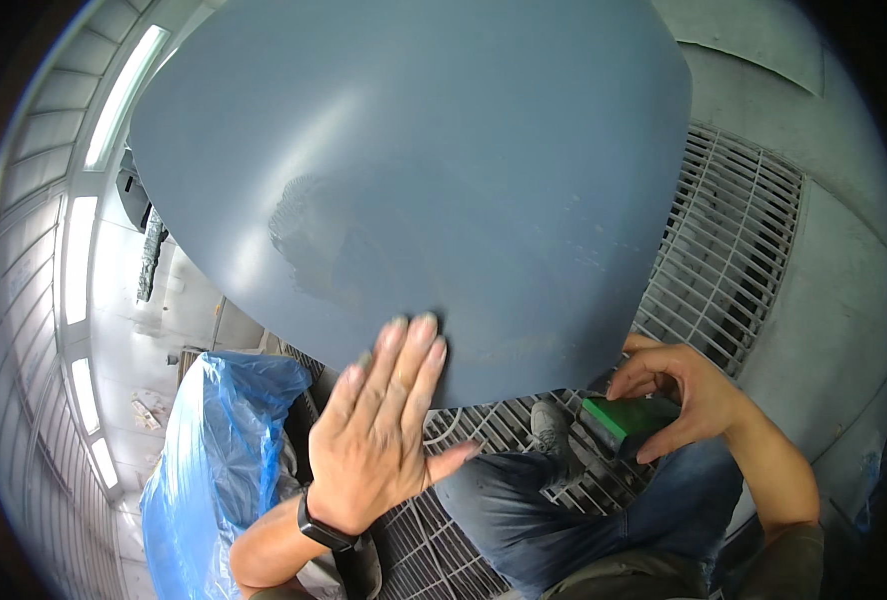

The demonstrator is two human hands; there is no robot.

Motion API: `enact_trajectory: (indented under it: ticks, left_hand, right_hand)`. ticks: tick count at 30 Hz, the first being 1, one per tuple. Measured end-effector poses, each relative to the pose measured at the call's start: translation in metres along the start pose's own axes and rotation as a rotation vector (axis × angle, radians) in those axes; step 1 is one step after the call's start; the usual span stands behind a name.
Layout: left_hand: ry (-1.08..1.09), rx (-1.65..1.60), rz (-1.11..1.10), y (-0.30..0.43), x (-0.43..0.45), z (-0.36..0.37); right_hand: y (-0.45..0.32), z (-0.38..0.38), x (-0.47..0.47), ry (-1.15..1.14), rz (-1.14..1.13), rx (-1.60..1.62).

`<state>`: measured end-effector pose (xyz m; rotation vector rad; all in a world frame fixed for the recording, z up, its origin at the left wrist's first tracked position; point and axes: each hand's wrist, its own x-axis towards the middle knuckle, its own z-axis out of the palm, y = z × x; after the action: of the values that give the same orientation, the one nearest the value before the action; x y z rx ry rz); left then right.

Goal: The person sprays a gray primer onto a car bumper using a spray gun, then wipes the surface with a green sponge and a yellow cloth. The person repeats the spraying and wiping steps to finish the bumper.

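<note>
A large curved panel (443, 172) with a smooth blue-grey surface, shaped like a car hood, spreads before me. A wet, darker patch (301, 217) shows left of its middle, and pale specks dot the right side. My left hand (383, 420), with a black watch (325, 525) on its wrist, lies at the panel's near edge, palm down and fingers extended, holding nothing. Off the panel's lower right corner, my right hand (683, 390) grips a green and black block (623, 424), probably a sanding block, between thumb and fingers.
Metal floor grating (721, 225) runs below and right of the panel. Blue plastic sheeting (218, 450) covers something at lower left. Bright light strips (80, 259) line the left wall. My legs (548, 517) and a grey shoe (550, 427) are beneath me.
</note>
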<state>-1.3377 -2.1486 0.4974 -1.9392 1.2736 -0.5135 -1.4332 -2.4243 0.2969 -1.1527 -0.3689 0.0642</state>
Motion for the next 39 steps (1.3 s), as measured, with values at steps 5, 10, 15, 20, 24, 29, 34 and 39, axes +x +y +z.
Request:
enact_trajectory:
  ticks: [5,10,15,20,24,29,34,39]
  left_hand:
    - [0.003,0.001,0.042,-0.001,0.006,-0.006]
    - [0.089,-0.056,0.014,-0.001,0.048,-0.015]
    - [0.041,0.020,-0.033,-0.013,0.026,-0.021]
    - [0.097,0.076,-0.079,-0.023,0.013,-0.029]
    - [0.084,0.082,-0.193,-0.049,0.038,-0.036]
    - [0.131,0.031,-0.203,-0.041,0.044,-0.026]
    - [0.042,0.004,-0.067,-0.007,0.022,-0.024]
    - [-0.001,-0.029,-0.020,-0.005,0.040,-0.031]
  right_hand:
    - [-0.005,0.000,0.000,-0.027,-0.016,-0.091]
    - [-0.008,-0.001,-0.004,-0.020,0.004,-0.069]
    - [-0.005,-0.003,-0.001,-0.058,-0.014,-0.127]
    - [-0.007,-0.003,0.001,-0.043,-0.023,-0.109]
    - [-0.010,-0.003,-0.001,-0.038,-0.020,-0.143]
    - [-0.010,-0.005,-0.002,-0.036,-0.014,-0.164]
    - [-0.006,-0.007,0.002,-0.043,-0.024,-0.119]
    - [-0.004,-0.008,0.001,-0.041,-0.024,-0.121]
